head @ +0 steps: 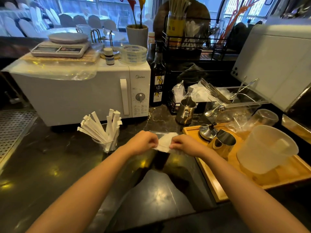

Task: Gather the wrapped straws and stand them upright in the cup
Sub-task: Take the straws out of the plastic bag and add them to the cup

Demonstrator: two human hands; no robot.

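White paper-wrapped straws (99, 127) stand fanned out in a clear glass cup (107, 145) on the dark glossy tabletop (50, 165), just in front of the white microwave oven (80, 95). Right of the cup, both hands meet over a clear plastic bag holding white contents (165, 140). The left hand (143, 142) has its grip pinched together on the bag's near edge, and the right hand (183, 145) likewise pinches that edge, its fingertips close to the left's. The bag lies between the cup and a wooden tray (218, 182), which carries a frosted plastic jug (265, 148) and a steel pitcher (223, 142).
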